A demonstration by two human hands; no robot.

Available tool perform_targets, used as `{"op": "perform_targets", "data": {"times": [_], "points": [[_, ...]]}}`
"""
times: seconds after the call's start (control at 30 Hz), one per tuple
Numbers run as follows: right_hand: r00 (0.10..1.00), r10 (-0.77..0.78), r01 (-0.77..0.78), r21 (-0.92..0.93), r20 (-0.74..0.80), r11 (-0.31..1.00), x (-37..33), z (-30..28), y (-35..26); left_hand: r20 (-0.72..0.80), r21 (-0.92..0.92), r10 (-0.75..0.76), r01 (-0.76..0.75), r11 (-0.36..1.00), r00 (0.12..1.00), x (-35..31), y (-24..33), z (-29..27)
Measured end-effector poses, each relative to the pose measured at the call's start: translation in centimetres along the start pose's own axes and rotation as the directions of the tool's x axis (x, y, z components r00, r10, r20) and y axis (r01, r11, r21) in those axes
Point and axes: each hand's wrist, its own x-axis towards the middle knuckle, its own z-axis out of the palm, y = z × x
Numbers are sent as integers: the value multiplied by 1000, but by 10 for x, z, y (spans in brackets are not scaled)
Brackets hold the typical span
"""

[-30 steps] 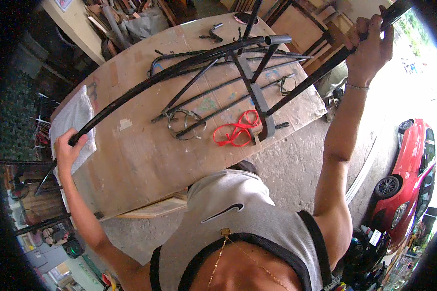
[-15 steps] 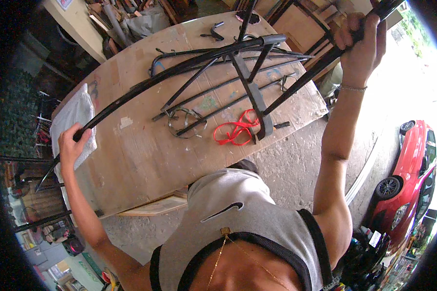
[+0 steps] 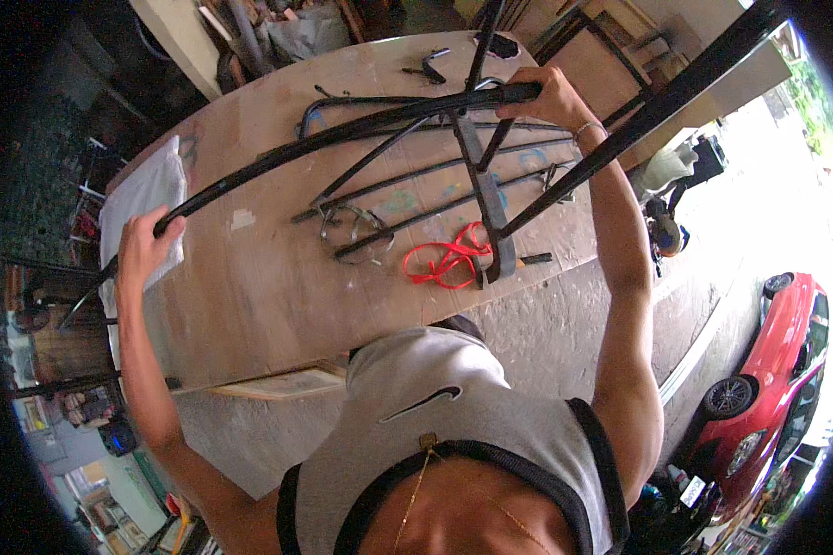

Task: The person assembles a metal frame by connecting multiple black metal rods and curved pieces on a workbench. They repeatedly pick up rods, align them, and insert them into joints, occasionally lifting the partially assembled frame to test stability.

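My left hand [image 3: 146, 242] is closed round the long curved tube of a black metal frame [image 3: 278, 153], near its left part. At the other end of that tube, my right hand [image 3: 548, 100] grips the frame where the tube meets a joint, fingers and thumb bent round it. From there a flat crossbar [image 3: 479, 171] runs toward me, and a straight black tube [image 3: 639, 139] slants up to the right past my right forearm. A red strap [image 3: 449, 257] lies in loops on the table by the crossbar's near end. Next to it lies a coiled patterned strap [image 3: 356, 236].
More black metal rods [image 3: 416, 190] lie on the cardboard-topped table [image 3: 259, 305]. White wrapping sheet [image 3: 148, 213] covers its left edge. A small bent black piece [image 3: 428, 67] is at the far side. Wooden frames [image 3: 602, 69] stand behind; a red car [image 3: 768, 361] is parked at right.
My right hand has let go of the slanting straight tube and moved left to the end of the curved tube. My left hand keeps its hold.
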Motion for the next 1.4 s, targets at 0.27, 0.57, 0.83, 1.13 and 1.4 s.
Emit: {"op": "perform_targets", "data": {"times": [0.27, 0.57, 0.83, 1.13, 1.4], "points": [[983, -185, 154, -496, -15, 855, 13, 5, -14, 120, -73, -48, 57, 996, 992, 8, -9, 8], [975, -219, 182, -439, -35, 880, 14, 9, -24, -31, 78, -7, 9, 997, 999, 3, 0, 5], [970, -241, 214, -432, -8, 876, 9, 5, -16, -102, 179, -63, 80, 981, 993, 5, 16, 16], [979, -203, 184, -426, 1, 886, 6, 5, -14, -222, -15, -515, 525, 851, 828, -47, -54, -8], [992, -116, 127, -403, 51, 907, -14, 4, -13, -181, 256, -456, 490, 833, 871, -54, -50, 13]]}}
